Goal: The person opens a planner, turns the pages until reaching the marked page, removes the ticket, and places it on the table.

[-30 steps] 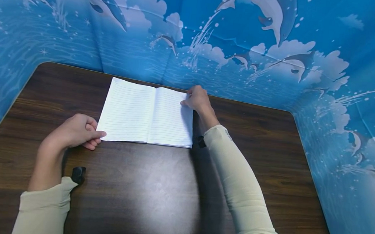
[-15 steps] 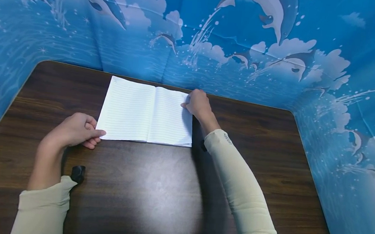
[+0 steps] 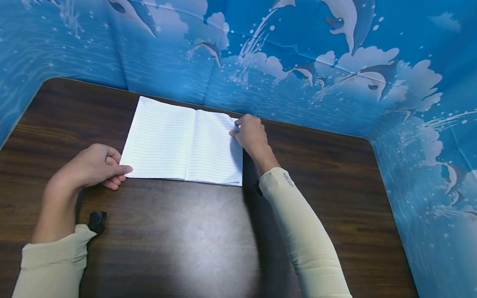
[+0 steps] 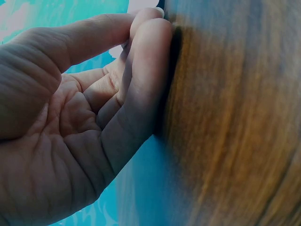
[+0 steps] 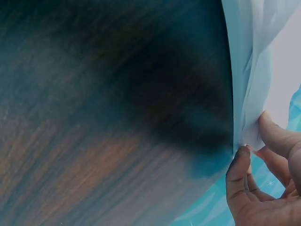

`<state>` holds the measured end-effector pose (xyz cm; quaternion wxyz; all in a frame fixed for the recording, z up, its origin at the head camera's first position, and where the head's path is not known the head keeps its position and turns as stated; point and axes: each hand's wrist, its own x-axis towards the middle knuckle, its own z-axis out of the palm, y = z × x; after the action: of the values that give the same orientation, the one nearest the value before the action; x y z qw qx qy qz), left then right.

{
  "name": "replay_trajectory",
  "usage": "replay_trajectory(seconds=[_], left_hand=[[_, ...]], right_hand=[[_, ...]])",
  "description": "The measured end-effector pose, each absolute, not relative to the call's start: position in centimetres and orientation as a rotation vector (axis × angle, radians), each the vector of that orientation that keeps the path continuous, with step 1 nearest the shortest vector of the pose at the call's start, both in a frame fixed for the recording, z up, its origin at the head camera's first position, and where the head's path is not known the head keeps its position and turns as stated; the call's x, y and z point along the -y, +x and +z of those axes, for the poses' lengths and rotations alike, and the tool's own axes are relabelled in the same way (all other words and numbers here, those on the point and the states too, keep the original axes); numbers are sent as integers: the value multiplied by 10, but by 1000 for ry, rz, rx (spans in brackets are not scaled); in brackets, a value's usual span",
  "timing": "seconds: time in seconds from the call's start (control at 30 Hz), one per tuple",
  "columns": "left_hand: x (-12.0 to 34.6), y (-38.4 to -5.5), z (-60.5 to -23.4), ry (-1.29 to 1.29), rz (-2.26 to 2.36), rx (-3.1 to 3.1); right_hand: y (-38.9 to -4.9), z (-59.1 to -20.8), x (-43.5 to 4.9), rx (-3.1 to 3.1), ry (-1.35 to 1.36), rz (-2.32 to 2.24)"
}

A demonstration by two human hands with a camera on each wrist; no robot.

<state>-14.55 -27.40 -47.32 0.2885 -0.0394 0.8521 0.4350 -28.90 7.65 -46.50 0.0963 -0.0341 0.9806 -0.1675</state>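
An open lined notebook [image 3: 160,137] lies near the table's far edge, its visible lines bare of writing. My left hand [image 3: 96,167] pinches its near left corner, thumb on top of the page and the other fingers curled below. At the far right corner, my right hand [image 3: 253,135] pinches the page edge between thumb and fingers. In the right wrist view, loose pages [image 5: 261,70] bow upward beside the right thumb [image 5: 277,134]. The left wrist view shows the left fingers [image 4: 148,70] close against the tabletop, with only a sliver of white paper past the fingertips.
The dark wood-grain table [image 3: 322,213] has rounded far corners. A blue dolphin-print curtain [image 3: 248,41] hangs behind it and along the right side. Pale sleeves cover both forearms, and a small black device [image 3: 97,222] sits at the left wrist.
My right hand has shifted slightly toward me at the far right corner, and the page edge there now bends up a little. The left hand keeps its pinch; the view has drifted slightly.
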Motion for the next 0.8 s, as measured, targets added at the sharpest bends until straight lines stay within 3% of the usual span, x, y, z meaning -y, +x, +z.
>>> replay_trajectory(seconds=[0.43, 0.8], left_hand=[[272, -144, -472, -107, 1148, -2285], [273, -145, -474, -88, 1156, -2290]], right_hand=[[-286, -462, -80, -2798, -51, -766], [-287, -458, -94, -2571, 268, -1140]])
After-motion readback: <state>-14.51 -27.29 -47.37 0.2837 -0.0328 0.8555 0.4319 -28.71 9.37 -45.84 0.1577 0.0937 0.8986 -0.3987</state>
